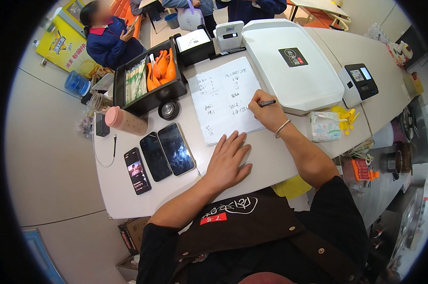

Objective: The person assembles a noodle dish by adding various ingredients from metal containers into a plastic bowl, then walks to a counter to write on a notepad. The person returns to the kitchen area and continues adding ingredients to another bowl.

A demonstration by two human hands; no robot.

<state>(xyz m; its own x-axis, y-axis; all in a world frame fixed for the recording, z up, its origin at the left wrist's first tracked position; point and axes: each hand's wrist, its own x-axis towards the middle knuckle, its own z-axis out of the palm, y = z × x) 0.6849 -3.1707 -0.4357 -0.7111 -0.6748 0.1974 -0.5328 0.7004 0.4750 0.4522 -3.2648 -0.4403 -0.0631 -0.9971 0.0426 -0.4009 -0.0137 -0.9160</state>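
Observation:
A black pen [267, 103] is held in my right hand [269, 112], over the right part of a stack of white paper [219, 120] that bears handwriting. The pen's tip is hidden by my fingers. My left hand [228, 161] holds nothing; its fingers are spread, with the fingertips on the paper's near edge and the palm over the counter. Left of this hand lie two dark smartphones [176, 149] side by side and a third phone [137, 171] with a lit screen. White trays [299, 85] are stacked just right of the paper.
A black box [150, 101] holds orange spoons [162, 67] and wrapped chopsticks [136, 81]. Nearby stand a pink-lidded bottle [127, 121] and a round black lid [168, 110]. A tissue pack [325, 127] and a payment terminal [359, 85] are at the right. Several people stand beyond the counter.

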